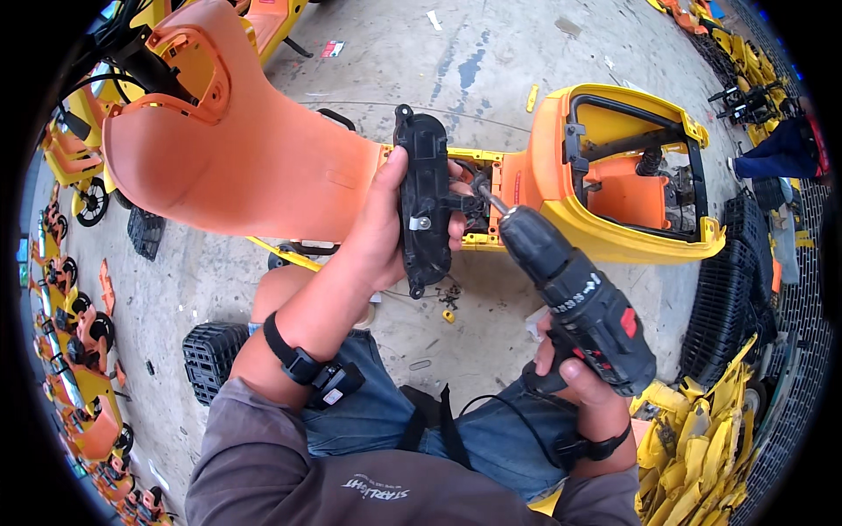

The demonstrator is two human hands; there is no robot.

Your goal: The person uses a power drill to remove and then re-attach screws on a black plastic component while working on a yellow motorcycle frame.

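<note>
My left hand [386, 219] grips an oblong black plastic part [423, 237] with mounting tabs and a small silver piece on its face, held upright over the middle of an orange-and-yellow scooter body. My right hand [566, 368] is wrapped round the handle of a black cordless drill [548, 272] with red details. The drill's bit points up-left at a small dark fitting on the part's right side; whether it touches cannot be made out clearly. The orange front panel [281, 167] lies to the left, and the yellow rear shell [579, 232] with its open black-edged frame lies to the right.
Scooters and orange parts [88, 394] line the left edge. Black plastic crates [210, 355] rest on the concrete floor [465, 53]. Stacked yellow panels [693, 447] lie at lower right, near more black crates [719, 298]. A person in blue trousers [772, 149] is at the far right.
</note>
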